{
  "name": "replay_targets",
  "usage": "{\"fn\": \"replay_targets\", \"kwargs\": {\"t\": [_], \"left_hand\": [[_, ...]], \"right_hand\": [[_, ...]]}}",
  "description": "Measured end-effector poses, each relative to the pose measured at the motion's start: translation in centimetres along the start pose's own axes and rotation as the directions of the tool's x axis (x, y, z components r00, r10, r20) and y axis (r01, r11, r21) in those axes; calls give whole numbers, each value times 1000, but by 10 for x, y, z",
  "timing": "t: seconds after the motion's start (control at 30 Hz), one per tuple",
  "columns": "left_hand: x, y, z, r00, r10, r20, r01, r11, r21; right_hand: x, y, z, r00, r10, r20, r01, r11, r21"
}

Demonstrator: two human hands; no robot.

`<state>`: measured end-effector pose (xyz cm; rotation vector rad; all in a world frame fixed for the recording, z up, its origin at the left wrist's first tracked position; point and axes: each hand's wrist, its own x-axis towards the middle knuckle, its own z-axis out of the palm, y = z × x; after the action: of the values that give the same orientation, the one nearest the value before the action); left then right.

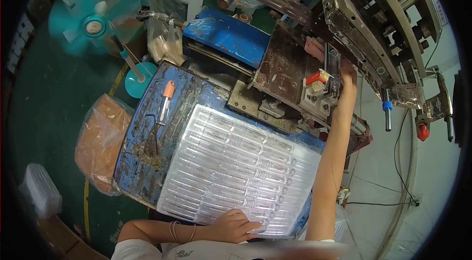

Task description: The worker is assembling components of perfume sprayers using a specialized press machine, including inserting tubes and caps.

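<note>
A clear plastic tray [236,171] with rows of transparent tubes lies on a worn blue metal table [147,132]. My left hand [236,225] rests on the tray's near edge, fingers curled over one tube at the front row. My right hand [346,75] is stretched out to the machine [344,29] at the upper right, fingers closed on a clear tube [333,66] standing upright in a fixture next to a red part [315,78].
An orange-capped pen-like tool [165,102] lies on the table's left part. A teal fan [96,24] spins at the upper left. A plastic bag of tan material [101,139] sits beside the table. Handles with blue and red grips [403,117] hang at the right.
</note>
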<state>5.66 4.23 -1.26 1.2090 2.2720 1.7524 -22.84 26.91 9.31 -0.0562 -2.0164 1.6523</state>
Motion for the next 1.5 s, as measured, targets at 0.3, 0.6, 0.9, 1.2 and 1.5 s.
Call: {"fn": "replay_targets", "kwargs": {"t": [0.3, 0.6, 0.9, 1.2, 1.5], "left_hand": [[-2, 0, 0, 1000, -6, -4, 6, 1000, 18], [-17, 4, 14, 994, 8, 111, -11, 1000, 29], [-41, -5, 15, 959, 64, 274, -166, 915, 367], [-56, -3, 28, 970, -3, 242, -144, 796, 588], [7, 25, -30, 1000, -2, 22, -8, 881, 472]], "right_hand": [[2, 3, -3, 999, 14, 39, -12, 999, -51], [-19, -4, -12, 999, 39, -28, -39, 999, 25], [-100, -20, -122, 998, 64, 0, -62, 958, -281], [-175, 16, -144, 835, 118, 537, 476, 335, -813], [-175, 15, -144, 805, 51, 591, 506, 460, -729]]}}
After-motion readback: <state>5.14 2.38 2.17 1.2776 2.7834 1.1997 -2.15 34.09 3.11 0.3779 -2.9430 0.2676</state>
